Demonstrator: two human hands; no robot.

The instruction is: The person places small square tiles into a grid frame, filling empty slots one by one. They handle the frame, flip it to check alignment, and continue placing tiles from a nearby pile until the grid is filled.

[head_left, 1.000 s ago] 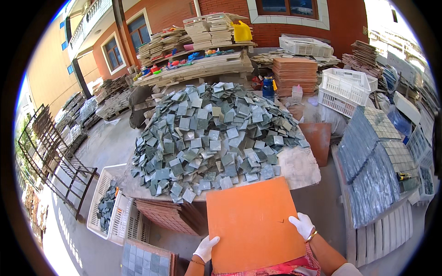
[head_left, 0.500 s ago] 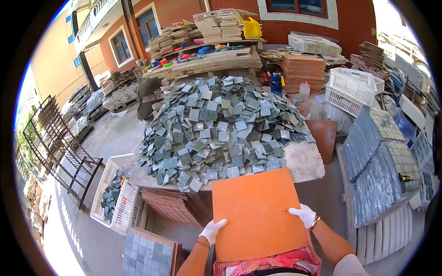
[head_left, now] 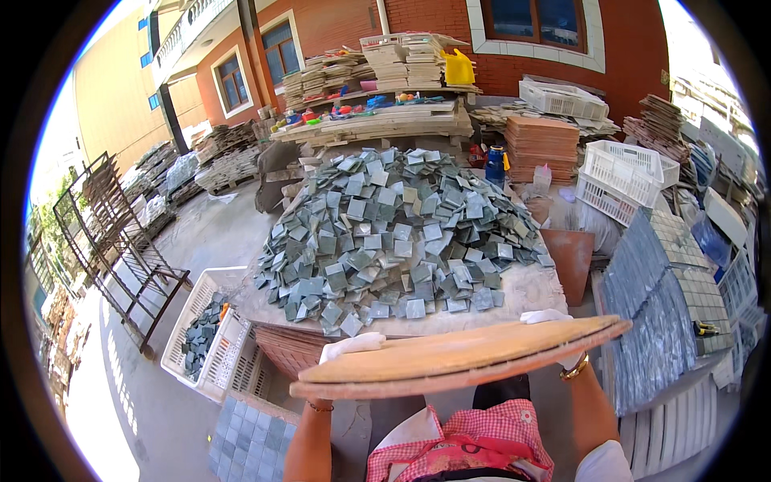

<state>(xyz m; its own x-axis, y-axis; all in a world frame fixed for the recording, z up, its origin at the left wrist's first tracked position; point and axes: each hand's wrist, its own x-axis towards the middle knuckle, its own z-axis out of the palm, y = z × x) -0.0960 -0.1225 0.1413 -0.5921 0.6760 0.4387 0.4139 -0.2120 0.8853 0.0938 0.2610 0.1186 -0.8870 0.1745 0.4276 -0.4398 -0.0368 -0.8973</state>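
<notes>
An orange square board (head_left: 466, 353) is gripped between my two hands, seen almost edge-on with its thick rim towards me; a dark line along the rim splits it into layers. In a white glove, my left hand (head_left: 352, 347) clasps its left end, thumb side over the top. My right hand (head_left: 548, 316), also gloved, holds the right end, its lower part hidden behind the board. Just beyond lies a heap of small grey-green square tiles (head_left: 385, 233) on a pale, dusty table (head_left: 526, 285).
Left of the table stands a white plastic crate (head_left: 210, 345) with loose tiles, near a tiled panel (head_left: 249, 438). To the right are stacked tile sheets (head_left: 642, 273), white crates (head_left: 622, 173) and a reddish board stack (head_left: 542, 149). A rusty metal rack (head_left: 120, 249) stands far left.
The orange board has tipped from showing its broad face to nearly edge-on and lifted off my lap. Both hands have moved farther forward with it, and the view has shifted slightly.
</notes>
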